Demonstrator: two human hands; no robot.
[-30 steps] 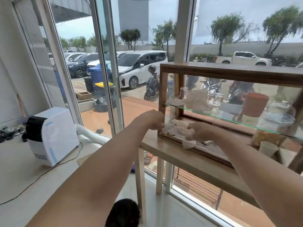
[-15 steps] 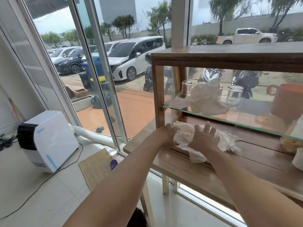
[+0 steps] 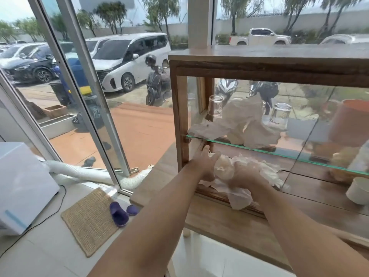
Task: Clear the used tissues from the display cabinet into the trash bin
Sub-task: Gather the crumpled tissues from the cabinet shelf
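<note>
Wooden cabinet [image 3: 180, 116] floor (by windows): hands gather crumpled tissues [image 3: 225, 168].

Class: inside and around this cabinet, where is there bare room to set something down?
Free: the bottom shelf between the lower tissues and the white cup; the wooden ledge in front. Crowded: the glass shelf, with crumpled tissues and glass jars.

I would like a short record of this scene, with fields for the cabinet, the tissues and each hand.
cabinet: wooden glass-fronted display cabinet on a wooden counter
upper tissues: crumpled white tissues lying on the glass shelf, untouched
lower tissues: bunched white tissues on the cabinet floor, one end hanging over the front edge
left hand: against the bunch, fingers extended
right hand: closed over the bunch
trash bin: not identifiable
</note>
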